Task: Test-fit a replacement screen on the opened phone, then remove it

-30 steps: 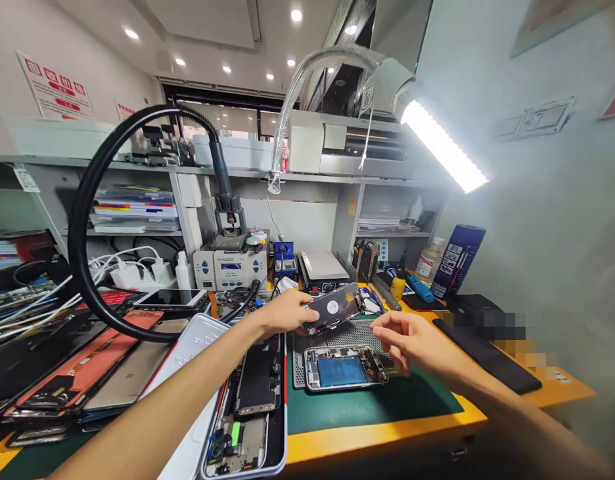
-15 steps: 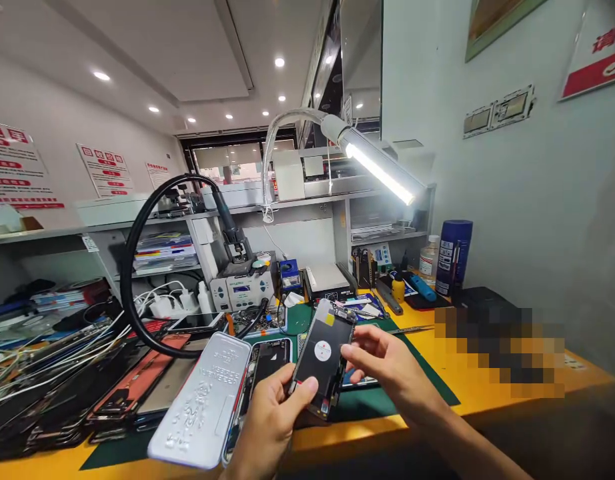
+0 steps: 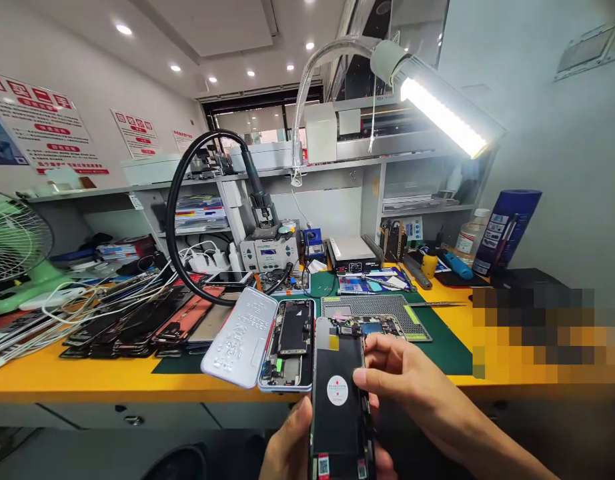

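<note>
A black phone screen assembly with a round white sticker and a yellow patch is upright in front of me, its inner side facing the camera. My left hand grips its lower left edge, with fingertips showing at the right side. My right hand pinches the upper right edge between thumb and fingers. Left of it lies an opened phone body with its inner parts exposed. A silvery embossed tray leans against that body. Behind my right hand, a circuit board rests on a perforated metal plate.
Stacked phone parts and white cables are at the left, beside a green fan. A black hose arches over the bench near a soldering station. A bright lamp hangs above; a blue canister stands right.
The camera view has shifted, showing more of the bench. The screen assembly has come closer and lower and stands straighter. Both hands still hold it, the left now lower on it.
</note>
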A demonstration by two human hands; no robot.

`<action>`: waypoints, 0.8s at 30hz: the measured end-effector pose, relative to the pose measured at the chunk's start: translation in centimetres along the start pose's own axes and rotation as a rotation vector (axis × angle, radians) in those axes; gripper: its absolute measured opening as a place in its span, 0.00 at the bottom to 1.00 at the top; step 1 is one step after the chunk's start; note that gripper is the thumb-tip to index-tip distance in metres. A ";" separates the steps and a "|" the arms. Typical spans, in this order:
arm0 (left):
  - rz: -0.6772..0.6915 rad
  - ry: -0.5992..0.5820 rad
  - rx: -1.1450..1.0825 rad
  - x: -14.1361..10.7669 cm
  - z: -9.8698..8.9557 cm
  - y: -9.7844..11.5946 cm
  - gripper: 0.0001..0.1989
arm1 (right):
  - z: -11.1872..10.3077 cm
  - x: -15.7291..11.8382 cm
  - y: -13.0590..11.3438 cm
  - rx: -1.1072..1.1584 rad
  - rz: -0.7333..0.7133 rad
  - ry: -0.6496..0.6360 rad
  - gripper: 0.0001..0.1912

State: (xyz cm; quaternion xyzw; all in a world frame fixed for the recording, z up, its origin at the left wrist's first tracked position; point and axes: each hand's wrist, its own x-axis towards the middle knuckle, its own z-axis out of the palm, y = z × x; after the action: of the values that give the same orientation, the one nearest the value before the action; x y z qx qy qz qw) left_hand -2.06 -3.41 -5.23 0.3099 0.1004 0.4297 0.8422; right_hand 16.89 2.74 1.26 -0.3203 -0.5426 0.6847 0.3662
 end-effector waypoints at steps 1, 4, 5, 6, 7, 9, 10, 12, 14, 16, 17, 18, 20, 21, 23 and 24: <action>0.010 0.003 -0.018 -0.1 -0.2 -0.4 0.38 | 0.2 0.0 0.1 0.000 0.004 -0.007 0.20; 0.040 0.017 -0.024 -0.2 -0.9 -1.1 0.39 | 0.5 0.0 0.1 -0.033 0.013 -0.031 0.19; 0.047 0.017 -0.020 -0.2 -1.0 -1.2 0.39 | 0.6 0.0 0.1 -0.057 0.018 -0.029 0.18; 0.061 0.021 -0.020 -0.1 -1.1 -1.3 0.39 | 0.6 -0.1 0.1 -0.084 0.016 -0.015 0.18; 0.085 0.029 -0.022 -0.1 -1.1 -1.3 0.38 | 0.6 -0.2 0.1 -0.122 0.000 0.020 0.18; 0.164 0.056 -0.040 0.1 -1.0 -1.1 0.35 | 0.6 -0.7 0.1 -0.244 -0.098 0.158 0.21; 0.210 0.075 -0.051 0.1 -0.9 -1.0 0.33 | 0.6 -1.0 0.1 -0.330 -0.177 0.238 0.21; 0.261 0.106 -0.067 0.2 -0.7 -0.6 0.30 | 0.8 -1.7 0.2 -0.532 -0.374 0.324 0.14; 0.276 0.125 -0.080 0.1 -0.5 -0.3 0.28 | 1.2 -2.5 0.3 -0.732 -0.581 0.286 0.06; 0.291 0.150 -0.093 0.1 -0.5 -0.1 0.25 | 1.8 -3.2 0.5 -0.907 -0.773 0.204 0.07; 0.299 0.168 -0.098 0.0 -0.5 -0.1 0.23 | 2.2 -3.4 0.7 -0.980 -0.847 0.177 0.08; 0.304 0.186 -0.102 0.0 -0.5 -0.1 0.22 | 2.5 -3.6 0.9 -1.040 -0.904 0.161 0.09; 0.302 0.215 -0.102 -0.1 -0.5 -0.1 0.23 | 3.0 -3.7 1.2 -1.118 -0.975 0.137 0.09; 0.298 0.225 -0.100 -0.1 -0.4 -0.2 0.23 | 3.2 -3.7 1.4 -1.145 -0.994 0.122 0.09; 0.300 0.246 -0.092 -0.1 -0.3 -0.2 0.24 | 3.4 -3.5 1.7 -1.195 -1.015 0.101 0.09; 0.305 0.256 -0.086 -0.1 -0.2 -0.2 0.24 | 3.5 -3.5 1.8 -1.214 -1.028 0.100 0.08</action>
State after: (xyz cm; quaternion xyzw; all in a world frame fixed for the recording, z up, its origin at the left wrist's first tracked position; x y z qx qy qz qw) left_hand -2.09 -3.52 -5.54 0.2280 0.1403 0.5919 0.7602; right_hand 15.49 -2.26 0.32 -0.2038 -0.8836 -0.0004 0.4215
